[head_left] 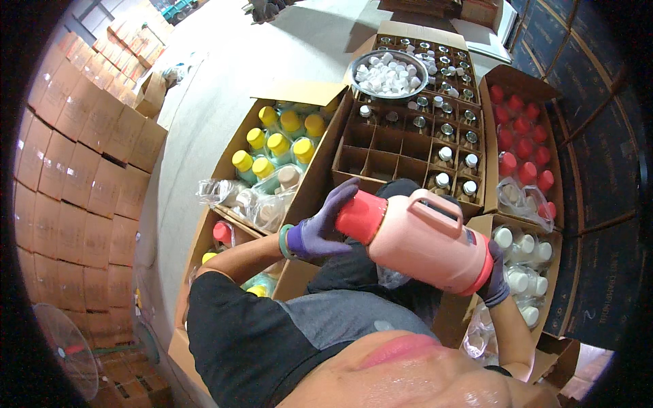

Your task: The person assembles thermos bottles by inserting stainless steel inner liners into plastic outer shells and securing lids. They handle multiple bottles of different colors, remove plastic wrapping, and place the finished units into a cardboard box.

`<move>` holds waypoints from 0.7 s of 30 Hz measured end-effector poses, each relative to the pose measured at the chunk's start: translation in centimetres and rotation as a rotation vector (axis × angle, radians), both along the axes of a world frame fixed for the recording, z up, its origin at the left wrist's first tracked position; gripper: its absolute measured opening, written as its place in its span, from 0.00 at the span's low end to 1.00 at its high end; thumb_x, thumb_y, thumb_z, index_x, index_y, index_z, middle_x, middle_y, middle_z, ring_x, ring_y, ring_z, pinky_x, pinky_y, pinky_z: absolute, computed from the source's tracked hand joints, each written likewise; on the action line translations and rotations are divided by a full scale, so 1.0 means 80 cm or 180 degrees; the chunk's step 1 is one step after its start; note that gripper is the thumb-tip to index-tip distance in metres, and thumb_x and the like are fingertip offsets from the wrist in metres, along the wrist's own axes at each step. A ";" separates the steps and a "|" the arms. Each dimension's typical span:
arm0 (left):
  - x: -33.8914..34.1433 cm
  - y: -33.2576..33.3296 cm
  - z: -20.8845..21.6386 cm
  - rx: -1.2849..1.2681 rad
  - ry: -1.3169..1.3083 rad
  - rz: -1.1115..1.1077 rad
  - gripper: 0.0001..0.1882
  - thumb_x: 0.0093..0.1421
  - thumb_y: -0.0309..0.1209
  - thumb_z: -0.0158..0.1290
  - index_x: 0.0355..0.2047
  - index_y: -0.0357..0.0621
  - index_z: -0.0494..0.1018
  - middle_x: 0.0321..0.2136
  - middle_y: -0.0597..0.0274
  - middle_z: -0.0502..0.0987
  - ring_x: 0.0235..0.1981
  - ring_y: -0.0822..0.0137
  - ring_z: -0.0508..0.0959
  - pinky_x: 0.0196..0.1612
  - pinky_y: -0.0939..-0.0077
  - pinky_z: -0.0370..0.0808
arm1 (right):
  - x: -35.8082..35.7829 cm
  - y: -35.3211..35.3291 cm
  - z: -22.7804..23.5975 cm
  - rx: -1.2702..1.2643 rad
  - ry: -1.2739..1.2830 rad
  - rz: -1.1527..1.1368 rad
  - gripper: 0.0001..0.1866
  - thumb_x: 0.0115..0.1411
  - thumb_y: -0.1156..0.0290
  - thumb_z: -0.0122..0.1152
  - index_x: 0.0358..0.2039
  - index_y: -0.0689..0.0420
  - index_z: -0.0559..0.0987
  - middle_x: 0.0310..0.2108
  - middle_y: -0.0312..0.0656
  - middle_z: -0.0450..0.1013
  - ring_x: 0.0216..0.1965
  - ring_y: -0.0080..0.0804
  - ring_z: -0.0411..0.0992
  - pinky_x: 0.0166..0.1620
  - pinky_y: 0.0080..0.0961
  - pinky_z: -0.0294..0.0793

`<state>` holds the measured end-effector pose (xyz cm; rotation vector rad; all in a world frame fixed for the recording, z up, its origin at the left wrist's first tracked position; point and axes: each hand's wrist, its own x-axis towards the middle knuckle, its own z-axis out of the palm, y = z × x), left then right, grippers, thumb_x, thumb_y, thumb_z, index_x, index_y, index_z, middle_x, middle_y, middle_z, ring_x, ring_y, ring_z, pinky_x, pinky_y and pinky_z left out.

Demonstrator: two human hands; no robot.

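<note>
1. Head view: at the far left, stacks of brown cartons (78,163) rise like a wall, with a round fan (64,350) in front of them at the lower edge.
2. A pale grey floor (197,95) runs between these stacks and the work area, brightly lit toward the top.
3. An open carton (309,94) holds bottles with yellow caps (279,144), with crumpled clear plastic (269,207) over its near end.
4. Below it, a second box (296,275) shows red and yellow caps, partly hidden by the forearm.
5. The left hand (323,228), gloved in purple, is spread with thumb and fingers apart around the end of a red cap (362,216); whether the palm presses it cannot be told.
6. The pink flask (415,248) lies tilted in the air over the lap, its handle uppermost, covering part of the view beneath.
7. Beyond it, a divided crate (383,163) carries bottles; a metal bowl (389,96) of small white caps (389,73) sits on top, blocking several compartments.
8. The right hand (496,275), gloved too, is closed around the flask's base, fingers partly hidden.
9. Rightmost are a box of red-capped flasks (524,139), one of white-capped bottles (522,258), and dark stacked boxes (592,136).
</note>
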<state>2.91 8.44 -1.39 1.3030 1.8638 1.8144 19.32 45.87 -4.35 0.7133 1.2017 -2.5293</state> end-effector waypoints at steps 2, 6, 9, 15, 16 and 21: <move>-0.011 -0.012 -0.015 -0.0150 -0.0397 -0.0183 0.51 0.47 0.37 0.70 0.66 0.45 0.51 0.62 0.54 0.59 0.63 0.60 0.62 0.64 0.62 0.59 | 0.008 -0.001 -0.009 -0.0219 -0.0096 -0.0136 0.65 0.37 0.35 0.72 0.67 0.60 0.54 0.64 0.49 0.58 0.63 0.42 0.60 0.65 0.39 0.57; -0.035 -0.033 -0.060 -0.0457 -0.3304 0.0211 0.38 0.55 0.41 0.62 0.62 0.44 0.59 0.55 0.56 0.69 0.56 0.61 0.71 0.60 0.61 0.67 | 0.011 0.018 0.010 0.3087 0.1841 0.0371 0.65 0.35 0.38 0.74 0.67 0.60 0.54 0.65 0.47 0.56 0.64 0.43 0.59 0.65 0.37 0.55; -0.038 -0.037 -0.066 -0.0367 -0.4295 0.0058 0.33 0.58 0.42 0.55 0.61 0.45 0.60 0.56 0.56 0.68 0.57 0.60 0.70 0.60 0.62 0.66 | 0.032 0.048 -0.001 0.2731 0.1914 -0.0461 0.63 0.35 0.44 0.78 0.67 0.55 0.54 0.63 0.43 0.59 0.63 0.40 0.60 0.63 0.40 0.61; -0.068 0.010 -0.073 -0.0698 0.0503 -0.0759 0.26 0.61 0.37 0.52 0.58 0.42 0.64 0.55 0.51 0.69 0.55 0.57 0.71 0.58 0.64 0.67 | -0.047 0.033 0.021 0.2589 0.2539 -0.0479 0.61 0.42 0.50 0.76 0.69 0.54 0.48 0.67 0.43 0.52 0.67 0.40 0.53 0.66 0.40 0.55; -0.060 0.020 -0.058 -0.0924 0.0378 -0.0640 0.25 0.65 0.38 0.47 0.59 0.41 0.63 0.56 0.50 0.69 0.54 0.57 0.72 0.58 0.64 0.67 | -0.074 0.010 0.037 0.3155 0.3092 -0.0223 0.64 0.40 0.48 0.77 0.69 0.56 0.47 0.69 0.45 0.48 0.68 0.41 0.49 0.68 0.40 0.48; -0.028 0.109 -0.001 -0.0877 -0.0232 -0.0163 0.26 0.68 0.42 0.42 0.63 0.47 0.61 0.56 0.46 0.70 0.49 0.55 0.77 0.56 0.64 0.69 | -0.135 -0.097 0.078 0.5052 0.4914 0.0167 0.69 0.31 0.43 0.81 0.68 0.55 0.51 0.65 0.55 0.53 0.65 0.51 0.55 0.66 0.44 0.55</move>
